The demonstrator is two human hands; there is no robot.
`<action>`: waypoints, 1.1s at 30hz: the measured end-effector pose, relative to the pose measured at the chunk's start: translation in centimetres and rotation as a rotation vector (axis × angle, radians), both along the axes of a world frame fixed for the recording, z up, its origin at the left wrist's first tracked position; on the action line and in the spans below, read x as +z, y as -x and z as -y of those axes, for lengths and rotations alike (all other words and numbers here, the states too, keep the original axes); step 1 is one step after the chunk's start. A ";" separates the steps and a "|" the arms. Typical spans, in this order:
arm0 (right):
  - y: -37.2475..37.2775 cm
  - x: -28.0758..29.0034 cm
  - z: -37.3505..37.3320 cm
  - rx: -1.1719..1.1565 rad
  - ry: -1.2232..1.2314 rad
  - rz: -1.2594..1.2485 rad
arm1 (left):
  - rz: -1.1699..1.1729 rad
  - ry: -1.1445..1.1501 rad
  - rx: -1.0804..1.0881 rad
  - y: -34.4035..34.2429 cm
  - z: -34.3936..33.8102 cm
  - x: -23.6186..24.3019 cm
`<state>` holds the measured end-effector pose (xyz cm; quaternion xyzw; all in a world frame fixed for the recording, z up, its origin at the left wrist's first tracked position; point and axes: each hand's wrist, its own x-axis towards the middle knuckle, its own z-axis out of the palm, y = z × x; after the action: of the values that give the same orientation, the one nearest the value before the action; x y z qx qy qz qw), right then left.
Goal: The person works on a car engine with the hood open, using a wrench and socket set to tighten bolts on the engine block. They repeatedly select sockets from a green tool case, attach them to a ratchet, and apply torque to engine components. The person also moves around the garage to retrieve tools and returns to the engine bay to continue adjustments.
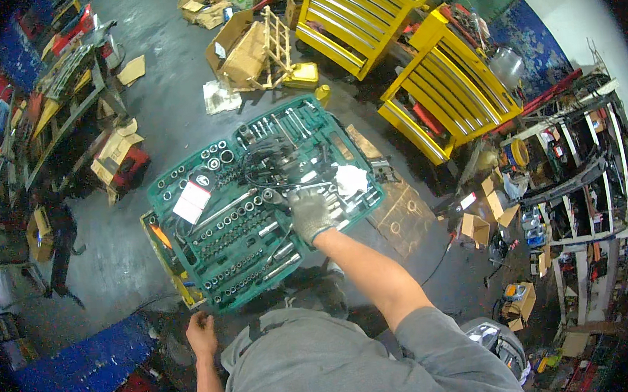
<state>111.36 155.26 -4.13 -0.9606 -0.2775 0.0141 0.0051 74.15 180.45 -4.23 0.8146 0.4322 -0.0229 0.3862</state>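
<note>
A green socket set case (242, 275) lies spread wide in front of me, filled with rows of sockets, bits and wrenches. My right hand (311, 213), in a grey work glove, reaches into its right half. The gloved fingers are closed among the metal tools, and what they grip is hidden. Beside them sit a crumpled white cloth or paper (351, 181) and a bundle of black cables (266, 161). A small white-and-red box (192, 201) rests on the left half. My left hand (201, 335), bare, hangs by the case's near left corner with curled fingers and nothing visible in them.
Two yellow drawer cabinets (454, 90) stand at the far right. Cardboard boxes (242, 53) and a yellow canister (301, 75) are on the floor beyond the case. Cluttered shelving (588, 172) lines the right side. A cluttered workbench (69, 90) stands at the left.
</note>
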 end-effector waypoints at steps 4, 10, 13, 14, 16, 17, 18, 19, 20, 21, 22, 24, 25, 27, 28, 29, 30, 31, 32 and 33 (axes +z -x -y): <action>2.5 1.9 1.0 -0.036 -0.276 -0.013 | 0.099 0.032 -0.052 -1.6 0.4 0.5; 9.1 5.1 3.8 0.069 -0.566 -0.217 | 0.091 0.159 -0.141 -8.2 2.3 4.6; 11.4 4.4 4.3 0.226 -0.519 -0.385 | 0.205 0.061 -0.555 -13.0 5.1 8.3; 11.7 3.7 4.0 0.266 -0.354 -0.541 | 0.271 -0.044 -0.718 -14.7 6.5 9.6; 12.4 2.0 3.4 0.451 -0.318 -0.537 | 0.299 -0.063 -1.022 -17.7 9.4 11.9; 12.7 1.1 3.0 0.624 -0.225 -0.476 | 0.352 -0.140 -1.172 -18.7 11.0 12.9; 12.9 0.3 2.9 0.701 -0.306 -0.403 | 0.369 -0.136 -1.274 -19.7 12.3 13.7; 13.1 -0.2 2.9 0.638 -0.341 -0.486 | 0.403 -0.172 -1.301 -20.4 13.8 14.1; 13.2 -0.6 3.0 0.590 -0.372 -0.557 | 0.292 -0.113 -1.343 -21.4 14.8 14.3; 13.2 -0.9 3.2 0.538 -0.397 -0.625 | 0.236 -0.069 -1.373 -22.0 15.4 14.3; 13.3 -1.0 3.3 0.484 -0.420 -0.681 | 0.270 -0.064 -1.363 -22.3 15.8 14.3; 13.2 -0.8 3.5 0.418 -0.446 -0.756 | 0.323 -0.077 -1.367 -22.3 16.4 14.0; 13.2 -0.6 3.6 0.383 -0.459 -0.791 | 0.348 -0.077 -1.355 -22.0 16.5 13.7; 12.9 -0.3 3.6 0.339 -0.478 -0.842 | 0.421 -0.099 -1.339 -21.5 16.6 13.2; 12.7 -0.2 3.7 0.313 -0.492 -0.868 | 0.430 -0.101 -1.326 -21.2 16.6 12.9; 12.6 -0.1 3.8 0.289 -0.504 -0.892 | 0.444 -0.121 -1.321 -21.0 16.5 12.6; 12.4 -0.2 3.8 0.267 -0.523 -0.913 | 0.462 -0.136 -1.314 -20.7 16.3 12.4; 12.3 -0.3 3.9 0.242 -0.539 -0.937 | 0.466 -0.152 -1.310 -20.4 16.2 12.1; 12.2 -0.4 4.0 0.213 -0.567 -0.965 | 0.501 -0.163 -1.293 -20.2 16.0 11.9; 12.2 -0.6 4.1 0.184 -0.596 -0.993 | 0.520 -0.175 -1.281 -19.9 15.8 11.7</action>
<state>99.21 151.11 -4.77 -0.7681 -0.3161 0.3843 0.4030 94.07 164.60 7.50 0.9162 -0.2400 -0.0155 0.3205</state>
